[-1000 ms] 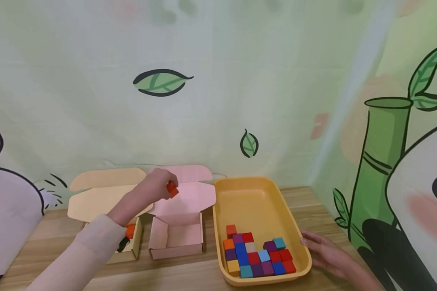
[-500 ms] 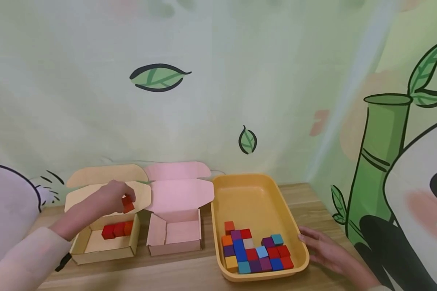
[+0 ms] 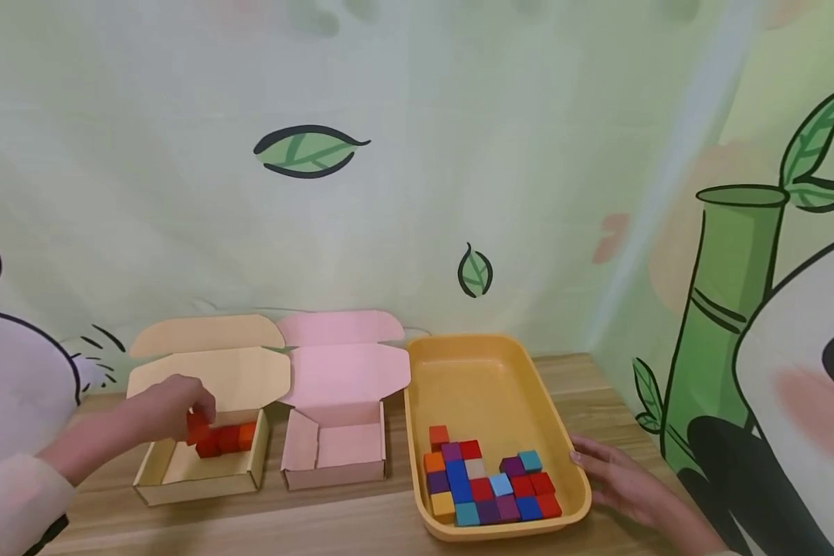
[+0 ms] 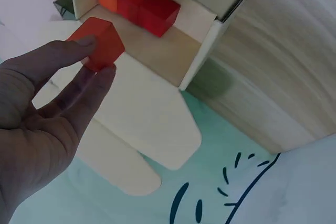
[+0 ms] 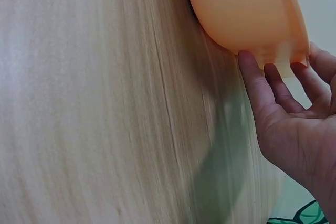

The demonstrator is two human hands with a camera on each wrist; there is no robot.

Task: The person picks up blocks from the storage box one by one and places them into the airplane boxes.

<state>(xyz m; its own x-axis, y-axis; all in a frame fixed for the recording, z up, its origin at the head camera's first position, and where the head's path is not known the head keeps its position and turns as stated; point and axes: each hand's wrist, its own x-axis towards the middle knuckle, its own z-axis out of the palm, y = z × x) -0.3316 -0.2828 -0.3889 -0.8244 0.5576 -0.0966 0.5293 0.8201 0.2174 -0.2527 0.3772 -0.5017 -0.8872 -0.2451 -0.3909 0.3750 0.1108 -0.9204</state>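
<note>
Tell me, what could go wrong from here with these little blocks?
The left grip pinches the orange-red block only by the fingertips, so it might slip and land crooked.

In the head view, that block looks close to the row of three blocks in the tan box; setting it down could knock them askew.

The right grip touches the yellow tray; a push might jostle the loose blocks inside.
</note>
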